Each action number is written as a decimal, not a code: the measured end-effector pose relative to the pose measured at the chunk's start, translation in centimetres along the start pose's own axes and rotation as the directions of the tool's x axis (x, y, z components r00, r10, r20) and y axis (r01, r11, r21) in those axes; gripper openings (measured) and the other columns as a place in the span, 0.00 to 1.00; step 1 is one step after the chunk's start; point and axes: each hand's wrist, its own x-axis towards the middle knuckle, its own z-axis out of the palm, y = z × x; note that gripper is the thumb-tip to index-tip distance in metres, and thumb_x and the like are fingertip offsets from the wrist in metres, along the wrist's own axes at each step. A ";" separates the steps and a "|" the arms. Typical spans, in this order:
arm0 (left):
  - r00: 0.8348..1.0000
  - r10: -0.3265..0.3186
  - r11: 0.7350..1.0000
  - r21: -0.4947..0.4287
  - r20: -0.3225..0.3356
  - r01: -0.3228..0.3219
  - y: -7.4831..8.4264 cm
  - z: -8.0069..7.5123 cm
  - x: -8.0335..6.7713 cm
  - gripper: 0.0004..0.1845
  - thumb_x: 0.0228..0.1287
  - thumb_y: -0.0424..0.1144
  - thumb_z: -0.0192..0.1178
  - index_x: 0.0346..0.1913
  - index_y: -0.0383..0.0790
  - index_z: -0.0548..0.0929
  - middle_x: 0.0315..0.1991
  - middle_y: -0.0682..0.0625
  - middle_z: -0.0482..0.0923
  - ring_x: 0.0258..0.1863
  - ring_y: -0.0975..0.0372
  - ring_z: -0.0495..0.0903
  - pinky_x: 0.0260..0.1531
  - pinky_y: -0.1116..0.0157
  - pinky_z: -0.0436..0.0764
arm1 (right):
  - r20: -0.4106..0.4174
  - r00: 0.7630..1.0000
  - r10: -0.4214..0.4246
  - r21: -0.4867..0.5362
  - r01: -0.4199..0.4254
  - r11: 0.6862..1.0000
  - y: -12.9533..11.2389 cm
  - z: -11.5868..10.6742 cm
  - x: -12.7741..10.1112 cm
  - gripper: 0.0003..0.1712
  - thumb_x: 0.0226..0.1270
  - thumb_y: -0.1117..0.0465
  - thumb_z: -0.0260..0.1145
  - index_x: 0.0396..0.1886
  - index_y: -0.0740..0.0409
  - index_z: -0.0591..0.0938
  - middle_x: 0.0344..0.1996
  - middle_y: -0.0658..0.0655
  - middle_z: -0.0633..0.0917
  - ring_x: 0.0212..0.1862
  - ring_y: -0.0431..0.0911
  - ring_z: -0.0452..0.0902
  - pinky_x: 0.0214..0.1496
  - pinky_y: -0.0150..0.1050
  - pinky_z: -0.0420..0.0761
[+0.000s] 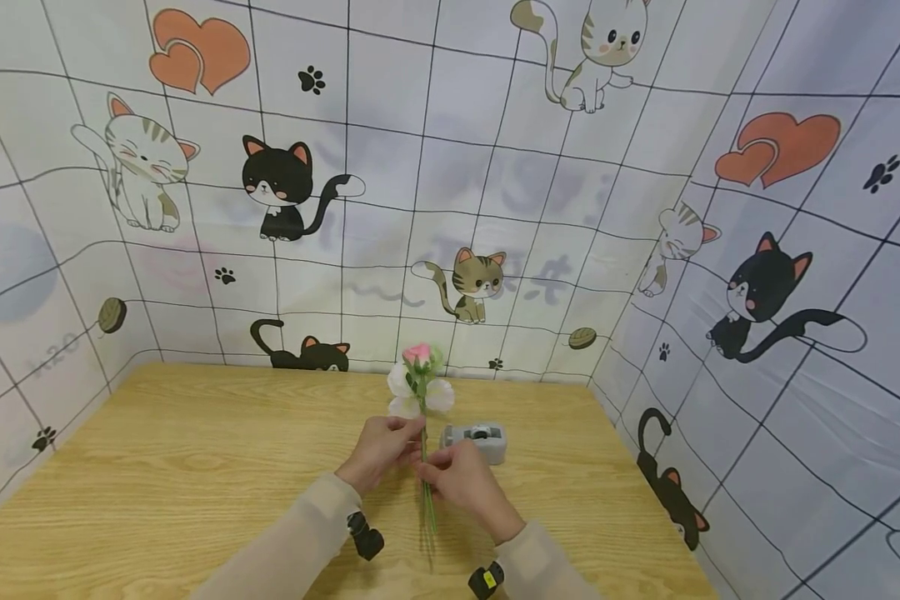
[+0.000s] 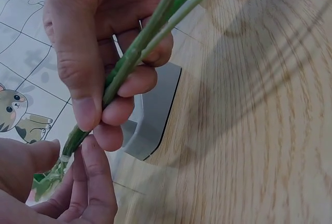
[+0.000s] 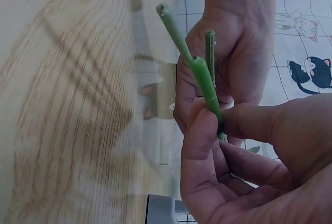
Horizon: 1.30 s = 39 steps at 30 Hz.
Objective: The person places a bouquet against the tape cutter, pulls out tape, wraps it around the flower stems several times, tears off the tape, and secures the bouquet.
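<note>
Wood-grain table [image 1: 195, 467], light oak look, set in a corner booth w/ fabric backdrop [image 1: 450, 167] on three sides — white grid print w/ cartoon cats, orange hearts, paw marks. Backdrop hangs a bit wrinkled, meets the table edge at the back and on the right.

Near the middle-front of the table both hands hold a small bunch of artificial flowers [image 1: 420, 379] upright above the surface: pink bud on top, white petals below, green stems [image 1: 426, 492] running down between the hands. Left hand [image 1: 381, 450] pinches the stems high up, just under the petals; right hand [image 1: 457, 479] grips them lower, thumb and fingers curled round. Wrist views show three stiff green stems [image 3: 199, 73] held together, cut ends free.

Grey tape dispenser [image 1: 477, 440] sits on the table just behind the right hand — close, touching or not can't tell. Pale sleeves on both forearms, black wrist cams strapped on.
</note>
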 end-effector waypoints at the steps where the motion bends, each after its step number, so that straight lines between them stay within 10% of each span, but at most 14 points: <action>1: 1.000 0.004 1.000 -0.004 -0.004 -0.004 -0.1 0.0 0.1 0.22 0.89 0.44 0.69 0.63 0.23 0.89 0.46 0.41 0.90 0.36 0.65 0.92 0.42 0.68 0.96 | -0.007 1.000 -0.005 -0.011 0.005 1.000 0.0 0.0 0.0 0.11 0.84 0.63 0.76 0.49 0.69 0.97 0.37 0.58 0.97 0.31 0.40 0.87 0.35 0.34 0.88; 21: 0.999 0.026 0.990 0.140 -0.039 -0.021 -0.1 0.1 0.1 0.16 0.88 0.41 0.70 0.59 0.28 0.94 0.41 0.47 0.89 0.37 0.61 0.87 0.41 0.65 0.92 | 0.016 1.000 0.007 0.010 -0.007 1.000 0.4 -0.1 0.1 0.14 0.80 0.57 0.82 0.38 0.65 0.96 0.30 0.57 0.96 0.32 0.52 0.96 0.40 0.50 0.98; 29: 0.999 0.016 0.992 0.128 -0.040 -0.010 -0.2 0.1 0.0 0.15 0.88 0.39 0.70 0.59 0.28 0.94 0.45 0.44 0.92 0.38 0.63 0.87 0.43 0.65 0.91 | 0.157 0.987 0.026 0.153 -0.050 0.987 1.6 -1.5 0.0 0.22 0.95 0.56 0.65 0.57 0.76 0.91 0.46 0.67 0.96 0.49 0.54 0.97 0.57 0.53 0.99; 39: 0.999 -0.010 0.993 0.118 -0.034 0.014 0.0 0.7 0.1 0.16 0.90 0.39 0.68 0.61 0.26 0.92 0.50 0.41 0.93 0.41 0.64 0.87 0.45 0.66 0.92 | 0.397 0.916 0.055 0.458 -0.250 0.853 2.4 -2.4 0.0 0.25 0.97 0.66 0.55 0.79 0.81 0.75 0.70 0.78 0.88 0.70 0.61 0.92 0.74 0.52 0.92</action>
